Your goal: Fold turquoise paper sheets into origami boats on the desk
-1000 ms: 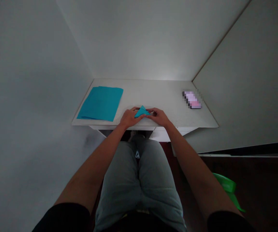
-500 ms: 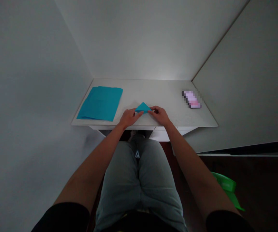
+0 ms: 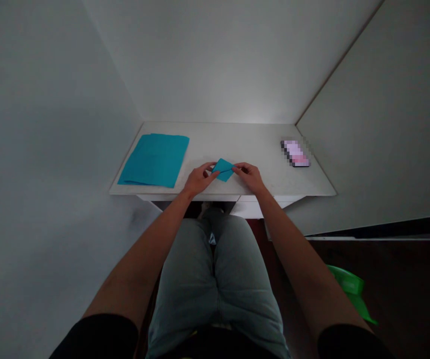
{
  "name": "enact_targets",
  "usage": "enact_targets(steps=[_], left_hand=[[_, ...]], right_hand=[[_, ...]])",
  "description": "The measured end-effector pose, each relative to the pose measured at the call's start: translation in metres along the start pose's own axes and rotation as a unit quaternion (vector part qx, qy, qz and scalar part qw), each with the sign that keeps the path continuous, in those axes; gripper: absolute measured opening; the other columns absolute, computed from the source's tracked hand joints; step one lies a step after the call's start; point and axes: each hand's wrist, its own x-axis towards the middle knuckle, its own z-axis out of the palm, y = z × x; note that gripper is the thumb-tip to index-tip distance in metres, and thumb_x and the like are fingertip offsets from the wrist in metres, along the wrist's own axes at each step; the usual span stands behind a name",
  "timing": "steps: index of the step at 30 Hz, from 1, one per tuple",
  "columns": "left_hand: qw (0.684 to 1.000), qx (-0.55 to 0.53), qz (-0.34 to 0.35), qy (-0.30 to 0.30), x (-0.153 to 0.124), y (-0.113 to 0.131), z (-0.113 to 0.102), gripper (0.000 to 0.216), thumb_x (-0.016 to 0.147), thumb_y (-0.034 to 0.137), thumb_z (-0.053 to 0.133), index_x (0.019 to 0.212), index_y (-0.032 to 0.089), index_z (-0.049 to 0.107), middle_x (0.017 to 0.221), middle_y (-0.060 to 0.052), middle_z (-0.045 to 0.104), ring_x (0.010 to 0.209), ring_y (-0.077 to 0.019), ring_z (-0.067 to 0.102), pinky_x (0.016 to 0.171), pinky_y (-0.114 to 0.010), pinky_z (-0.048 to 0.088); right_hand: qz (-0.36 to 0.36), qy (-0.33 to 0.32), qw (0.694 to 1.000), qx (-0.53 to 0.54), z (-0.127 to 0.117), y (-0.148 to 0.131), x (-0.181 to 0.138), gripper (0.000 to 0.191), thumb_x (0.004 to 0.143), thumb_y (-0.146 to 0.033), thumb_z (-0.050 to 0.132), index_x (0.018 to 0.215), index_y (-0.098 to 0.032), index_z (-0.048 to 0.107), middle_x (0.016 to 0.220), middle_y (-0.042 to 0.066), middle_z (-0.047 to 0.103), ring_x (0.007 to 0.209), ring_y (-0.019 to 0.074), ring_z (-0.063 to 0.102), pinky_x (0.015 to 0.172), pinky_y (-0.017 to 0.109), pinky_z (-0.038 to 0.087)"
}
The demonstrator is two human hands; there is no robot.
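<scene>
A small folded piece of blue paper is held between my two hands over the front middle of the white table. It looks like a diamond, with a crease or fold edge running across its middle. My left hand pinches its left corner between thumb and fingers. At the right corner, my right hand grips it with the fingertips. The fingertips hide both side corners.
Larger blue sheets lie stacked at the table's left. A phone with a blurred screen rests at the right. White walls close in the white table. A green plastic object stands low at the right.
The folded paper showed as a triangle; now it is a diamond with a lower flap visible below the middle line. Both hands still hold its sides, having shifted only slightly.
</scene>
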Motion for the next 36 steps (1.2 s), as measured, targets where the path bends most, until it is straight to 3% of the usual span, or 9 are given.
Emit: enact_targets(steps=[3,5,9,12,16,22,36], left_hand=[[0.999,-0.030,-0.009,-0.009,0.004,-0.003,0.000,0.034,0.093,0.055,0.076,0.098,0.021,0.081,0.091,-0.004,0.080,0.075,-0.0178,0.067,0.073,-0.031,0.052],[0.997,-0.076,-0.021,0.002,0.007,-0.004,0.001,0.036,0.091,0.057,0.076,0.092,0.021,0.078,0.089,-0.004,0.079,0.078,-0.0188,0.069,0.075,-0.031,0.053],[0.990,-0.138,-0.039,0.019,0.009,-0.003,0.005,0.038,0.086,0.059,0.079,0.092,0.022,0.073,0.092,-0.005,0.079,0.084,-0.0196,0.072,0.078,-0.032,0.053],[0.992,-0.123,-0.036,0.013,0.007,-0.002,0.006,0.033,0.088,0.055,0.078,0.093,0.022,0.071,0.089,-0.003,0.077,0.082,-0.0183,0.070,0.078,-0.031,0.052],[0.999,-0.027,-0.032,0.005,0.004,0.000,0.003,0.023,0.090,0.046,0.075,0.090,0.022,0.072,0.083,0.000,0.075,0.075,-0.0168,0.066,0.076,-0.031,0.050],[0.999,-0.043,-0.022,0.011,0.004,0.002,0.002,0.031,0.101,0.051,0.066,0.104,0.023,0.079,0.100,-0.004,0.082,0.087,-0.0195,0.072,0.082,-0.033,0.055],[0.998,-0.024,-0.050,0.013,0.007,0.009,-0.001,0.022,0.101,0.041,0.068,0.098,0.021,0.077,0.094,-0.004,0.081,0.080,-0.0181,0.071,0.079,-0.031,0.055]], right_hand=[[-0.010,0.000,1.000,0.015,0.002,-0.001,0.000,0.057,0.083,-0.077,0.079,0.105,-0.025,0.082,0.094,0.006,0.079,0.082,0.0217,0.067,0.075,0.037,0.054],[-0.009,-0.011,1.000,0.006,0.004,-0.004,-0.002,0.058,0.083,-0.077,0.079,0.107,-0.025,0.081,0.095,0.005,0.078,0.078,0.0199,0.065,0.073,0.036,0.053],[0.003,-0.058,0.995,-0.084,0.007,-0.012,-0.007,0.056,0.081,-0.078,0.079,0.093,-0.024,0.077,0.082,0.003,0.073,0.071,0.0182,0.060,0.065,0.033,0.046],[-0.002,-0.071,0.991,-0.115,0.008,-0.015,-0.007,0.055,0.086,-0.080,0.073,0.087,-0.024,0.073,0.074,0.001,0.068,0.069,0.0182,0.057,0.064,0.033,0.043],[-0.020,-0.066,0.993,-0.100,0.006,-0.017,-0.007,0.054,0.095,-0.079,0.061,0.086,-0.026,0.066,0.078,0.000,0.066,0.072,0.0188,0.057,0.068,0.033,0.044],[-0.028,-0.117,0.983,-0.139,0.004,-0.024,-0.008,0.054,0.102,-0.076,0.053,0.083,-0.026,0.063,0.080,0.001,0.068,0.078,0.0206,0.059,0.072,0.033,0.044],[-0.033,-0.044,0.993,-0.108,0.005,-0.022,-0.006,0.058,0.100,-0.079,0.050,0.081,-0.026,0.061,0.078,0.002,0.063,0.079,0.0218,0.056,0.074,0.035,0.045]])
